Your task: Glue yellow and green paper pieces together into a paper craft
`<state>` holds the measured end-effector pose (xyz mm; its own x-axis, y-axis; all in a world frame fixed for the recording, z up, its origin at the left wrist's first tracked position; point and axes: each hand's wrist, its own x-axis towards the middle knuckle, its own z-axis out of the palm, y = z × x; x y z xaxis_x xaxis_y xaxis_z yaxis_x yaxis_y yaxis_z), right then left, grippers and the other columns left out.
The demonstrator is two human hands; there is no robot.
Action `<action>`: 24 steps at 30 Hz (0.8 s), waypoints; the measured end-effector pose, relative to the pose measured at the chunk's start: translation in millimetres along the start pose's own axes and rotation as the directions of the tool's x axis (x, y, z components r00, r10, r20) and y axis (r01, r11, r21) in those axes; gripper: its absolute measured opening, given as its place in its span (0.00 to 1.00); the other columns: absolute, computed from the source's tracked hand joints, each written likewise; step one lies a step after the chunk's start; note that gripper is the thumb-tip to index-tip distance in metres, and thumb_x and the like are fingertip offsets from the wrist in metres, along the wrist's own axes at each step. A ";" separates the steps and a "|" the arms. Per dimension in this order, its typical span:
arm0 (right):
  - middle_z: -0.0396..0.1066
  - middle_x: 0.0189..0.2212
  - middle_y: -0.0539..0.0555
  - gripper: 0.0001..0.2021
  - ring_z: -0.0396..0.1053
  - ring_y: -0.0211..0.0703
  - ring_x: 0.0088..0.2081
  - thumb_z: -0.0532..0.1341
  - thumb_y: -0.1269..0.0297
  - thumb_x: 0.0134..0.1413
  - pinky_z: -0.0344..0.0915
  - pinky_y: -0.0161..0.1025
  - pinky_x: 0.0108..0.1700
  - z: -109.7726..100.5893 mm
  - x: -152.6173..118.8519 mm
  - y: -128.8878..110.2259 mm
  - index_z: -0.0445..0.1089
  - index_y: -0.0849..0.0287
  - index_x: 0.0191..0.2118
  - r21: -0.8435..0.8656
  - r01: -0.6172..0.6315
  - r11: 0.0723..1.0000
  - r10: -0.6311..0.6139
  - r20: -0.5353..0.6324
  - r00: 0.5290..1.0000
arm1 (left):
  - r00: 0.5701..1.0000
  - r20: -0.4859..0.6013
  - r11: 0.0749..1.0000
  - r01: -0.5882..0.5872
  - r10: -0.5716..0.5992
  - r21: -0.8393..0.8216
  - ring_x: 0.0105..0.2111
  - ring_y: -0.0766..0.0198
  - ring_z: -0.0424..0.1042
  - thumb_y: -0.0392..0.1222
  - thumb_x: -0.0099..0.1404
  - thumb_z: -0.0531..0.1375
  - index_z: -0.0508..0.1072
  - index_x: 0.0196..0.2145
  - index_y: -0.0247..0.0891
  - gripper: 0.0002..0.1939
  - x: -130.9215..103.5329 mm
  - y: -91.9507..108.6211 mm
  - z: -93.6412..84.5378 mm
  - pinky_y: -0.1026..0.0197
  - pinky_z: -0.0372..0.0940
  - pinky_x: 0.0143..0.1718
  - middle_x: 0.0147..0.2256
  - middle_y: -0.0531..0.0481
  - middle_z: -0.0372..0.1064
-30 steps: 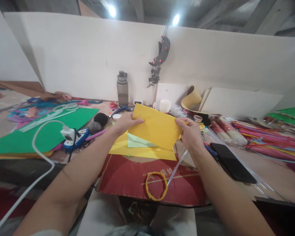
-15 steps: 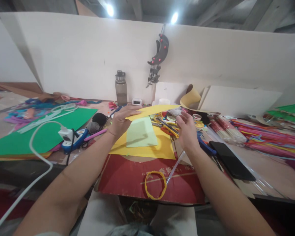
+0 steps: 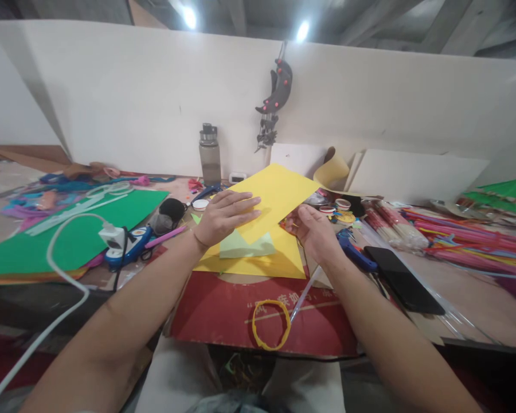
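Observation:
A yellow sheet of paper [image 3: 279, 192] is lifted and tilted over the work area, a corner pointing toward me. My left hand [image 3: 227, 217] grips its left side, fingers lying across the face and the thumb hidden. At the lower right edge, my right hand [image 3: 312, 226] pinches the same sheet. Below it lie a pale green paper [image 3: 245, 249], partly covered, and more yellow paper [image 3: 288, 267]. These rest on a red cardboard piece [image 3: 223, 321]. Near its front edge is a yellow ring [image 3: 255, 330], with a clear stick [image 3: 303, 295] beside it.
On the right are a black phone [image 3: 404, 280], a blue-handled tool [image 3: 356, 253] and pink pipe cleaners [image 3: 468, 244]. To the left sit green sheets [image 3: 69, 241], a blue power strip [image 3: 131, 249] and a white cable [image 3: 55, 258]. A grey bottle [image 3: 210, 158] stands behind.
The yellow sheet has turned from nearly edge-on to showing its broad face. My right hand has shifted left and slightly down along it. Scissors seen before are now covered.

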<state>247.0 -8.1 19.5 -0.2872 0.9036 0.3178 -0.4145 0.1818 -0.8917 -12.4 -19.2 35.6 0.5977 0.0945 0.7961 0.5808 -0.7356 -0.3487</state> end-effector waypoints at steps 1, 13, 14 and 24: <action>0.71 0.29 0.49 0.15 0.66 0.34 0.27 0.72 0.49 0.45 0.67 0.35 0.34 -0.3 0.2 0.6 0.73 0.55 0.31 -0.005 -0.002 1.000 0.002 -0.010 1.000 | 1.000 0.021 1.000 -0.005 0.005 0.011 0.59 0.65 0.68 0.35 0.73 0.53 0.75 0.51 0.48 0.15 0.4 0.6 -0.9 0.54 0.62 0.57 0.53 0.53 0.74; 0.70 0.26 0.48 0.13 0.63 0.35 0.26 0.71 0.52 0.45 0.63 0.34 0.29 1.8 0.5 -0.8 0.73 0.55 0.28 0.035 0.024 0.999 -0.021 -0.070 0.997 | 0.992 0.097 0.996 0.079 -0.075 -0.041 0.59 0.64 0.68 0.37 0.72 0.55 0.75 0.50 0.54 0.15 1.5 5.0 -0.5 0.52 0.57 0.59 0.53 0.55 0.74; 0.70 0.26 0.48 0.13 0.63 0.34 0.26 0.71 0.52 0.45 0.62 0.34 0.29 1.1 0.8 -0.1 0.72 0.55 0.28 0.019 0.025 0.999 -0.024 -0.081 0.996 | 0.988 0.113 0.992 0.109 -0.101 -0.067 0.59 0.63 0.68 0.38 0.72 0.55 0.76 0.49 0.54 0.14 1.4 5.3 0.1 0.51 0.57 0.59 0.53 0.55 0.74; 0.69 0.26 0.47 0.12 0.62 0.35 0.26 0.70 0.53 0.45 0.62 0.35 0.31 0.1 1.1 0.9 0.71 0.54 0.28 -0.033 0.060 0.998 -0.063 -0.095 0.994 | 0.983 0.102 0.983 0.160 -0.150 -0.090 0.59 0.63 0.67 0.37 0.72 0.53 0.76 0.50 0.54 0.17 -2.0 3.9 4.0 0.51 0.56 0.60 0.54 0.55 0.73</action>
<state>246.2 -6.9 19.1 -0.1775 0.9231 0.3412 -0.4023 0.2484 -0.8812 -9.1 -19.6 30.7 0.5567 0.2718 0.7850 0.6164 -0.7686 -0.1710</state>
